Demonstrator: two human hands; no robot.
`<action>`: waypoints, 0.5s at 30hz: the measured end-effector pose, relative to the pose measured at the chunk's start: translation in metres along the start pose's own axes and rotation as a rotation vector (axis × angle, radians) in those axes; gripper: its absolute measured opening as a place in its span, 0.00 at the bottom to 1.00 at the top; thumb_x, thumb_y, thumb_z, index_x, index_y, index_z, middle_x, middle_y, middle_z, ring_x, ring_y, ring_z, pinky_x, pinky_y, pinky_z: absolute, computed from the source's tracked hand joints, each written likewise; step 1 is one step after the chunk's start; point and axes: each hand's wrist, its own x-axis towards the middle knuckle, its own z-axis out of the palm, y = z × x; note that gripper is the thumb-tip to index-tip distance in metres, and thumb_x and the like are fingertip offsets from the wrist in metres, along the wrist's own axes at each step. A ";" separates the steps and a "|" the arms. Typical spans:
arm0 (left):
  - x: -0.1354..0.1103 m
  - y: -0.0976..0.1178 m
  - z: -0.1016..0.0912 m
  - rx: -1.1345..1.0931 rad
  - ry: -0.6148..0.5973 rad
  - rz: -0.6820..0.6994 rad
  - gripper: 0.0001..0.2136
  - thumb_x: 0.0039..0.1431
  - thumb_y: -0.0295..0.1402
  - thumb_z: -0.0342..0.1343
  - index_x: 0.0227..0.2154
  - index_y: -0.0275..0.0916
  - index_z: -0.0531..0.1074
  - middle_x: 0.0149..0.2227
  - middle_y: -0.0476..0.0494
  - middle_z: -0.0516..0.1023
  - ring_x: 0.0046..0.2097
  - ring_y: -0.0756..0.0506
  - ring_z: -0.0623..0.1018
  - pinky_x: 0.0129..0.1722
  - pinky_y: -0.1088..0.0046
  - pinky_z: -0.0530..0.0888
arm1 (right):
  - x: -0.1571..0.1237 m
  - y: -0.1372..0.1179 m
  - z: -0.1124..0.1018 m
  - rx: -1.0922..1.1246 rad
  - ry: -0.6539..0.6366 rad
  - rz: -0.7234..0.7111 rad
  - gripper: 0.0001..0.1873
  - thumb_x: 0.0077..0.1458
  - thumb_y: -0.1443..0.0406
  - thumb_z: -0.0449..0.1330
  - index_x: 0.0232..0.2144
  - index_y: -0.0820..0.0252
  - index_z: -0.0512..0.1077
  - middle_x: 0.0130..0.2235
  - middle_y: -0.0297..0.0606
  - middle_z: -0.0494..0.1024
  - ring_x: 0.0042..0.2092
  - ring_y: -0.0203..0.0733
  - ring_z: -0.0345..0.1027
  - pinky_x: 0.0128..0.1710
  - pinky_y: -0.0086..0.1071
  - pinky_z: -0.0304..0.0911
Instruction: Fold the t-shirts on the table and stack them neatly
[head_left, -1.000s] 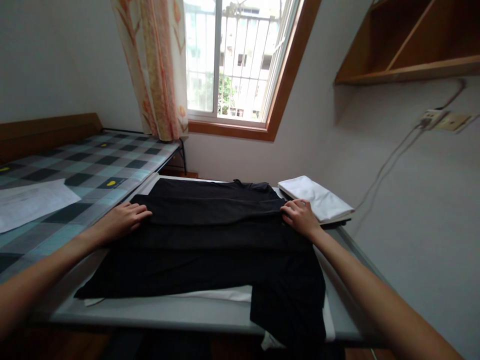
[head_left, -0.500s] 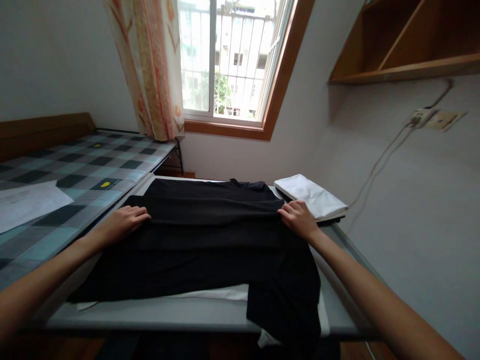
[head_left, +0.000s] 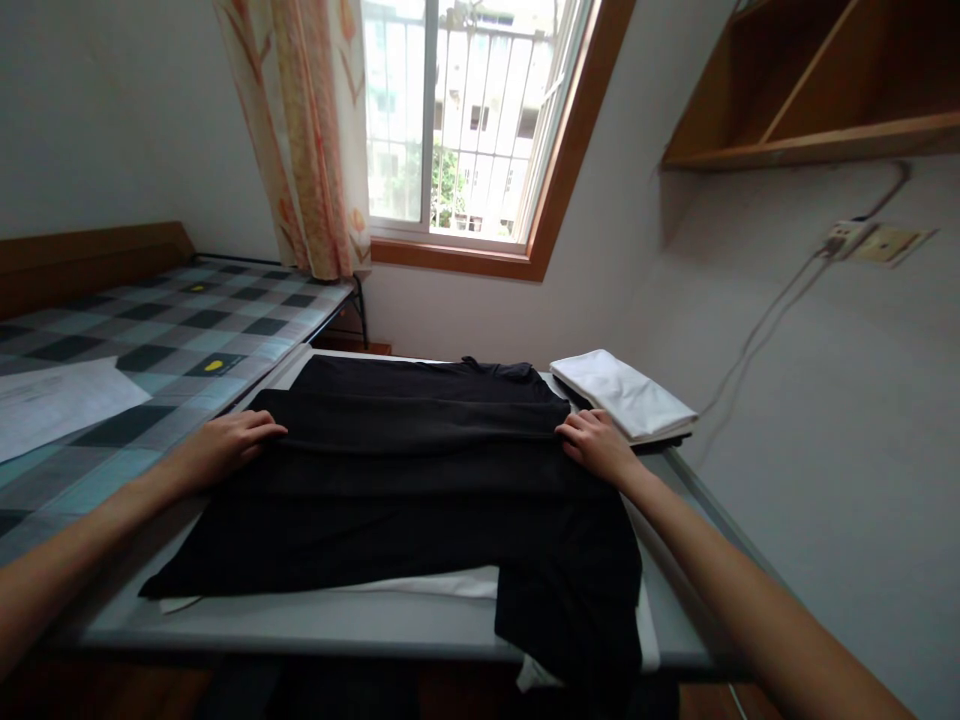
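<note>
A black T-shirt lies spread across the table, its far part turned over in a long fold towards me. One sleeve hangs over the table's front edge at the right. At the left end of the fold my left hand rests palm down, fingers laid over the cloth; its thumb is hidden. My right hand has its fingers bent onto the fold's right end, gripping the fabric there. A white cloth peeks out from under the shirt along the front.
Behind my right hand a folded white garment lies on something dark on the grey-white table. A checked mattress with papers is at the left. A wall shelf and a plugged-in cable are on the right.
My left hand has slid a little to the left along the cloth, its fingers lying flatter. My right hand stays at the fold's right end. The shirt looks nearly unchanged.
</note>
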 end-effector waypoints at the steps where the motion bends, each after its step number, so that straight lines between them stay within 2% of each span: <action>1: -0.001 -0.002 0.000 0.022 0.003 -0.012 0.17 0.58 0.27 0.46 0.47 0.40 0.74 0.45 0.40 0.75 0.44 0.41 0.76 0.45 0.64 0.71 | 0.000 0.000 -0.001 -0.004 0.007 0.010 0.08 0.56 0.68 0.58 0.38 0.57 0.76 0.38 0.40 0.77 0.42 0.47 0.65 0.46 0.38 0.50; 6: -0.008 -0.009 -0.006 0.061 -0.040 -0.130 0.16 0.57 0.25 0.44 0.42 0.40 0.74 0.45 0.42 0.75 0.41 0.42 0.77 0.39 0.67 0.72 | -0.003 0.000 -0.014 -0.042 0.068 0.093 0.06 0.56 0.67 0.57 0.35 0.59 0.75 0.36 0.40 0.76 0.42 0.47 0.65 0.47 0.39 0.49; 9: -0.009 -0.001 -0.009 0.104 -0.014 -0.117 0.16 0.59 0.25 0.44 0.44 0.42 0.73 0.44 0.46 0.75 0.40 0.45 0.77 0.38 0.70 0.71 | -0.006 -0.001 -0.016 -0.031 0.041 0.089 0.05 0.56 0.67 0.58 0.34 0.59 0.74 0.36 0.40 0.76 0.42 0.47 0.66 0.46 0.38 0.49; 12: 0.003 0.022 -0.009 0.174 0.042 0.015 0.20 0.56 0.22 0.46 0.50 0.42 0.70 0.46 0.46 0.74 0.44 0.45 0.75 0.44 0.69 0.70 | -0.007 -0.004 -0.013 -0.026 -0.028 0.051 0.05 0.55 0.68 0.58 0.34 0.59 0.75 0.37 0.39 0.76 0.42 0.46 0.65 0.44 0.37 0.49; 15: 0.027 0.060 -0.009 0.232 0.081 0.151 0.26 0.53 0.22 0.53 0.56 0.42 0.68 0.50 0.42 0.73 0.46 0.42 0.74 0.46 0.66 0.69 | -0.005 -0.009 -0.013 -0.040 -0.041 0.080 0.07 0.56 0.67 0.58 0.36 0.59 0.75 0.37 0.40 0.76 0.43 0.47 0.65 0.45 0.38 0.49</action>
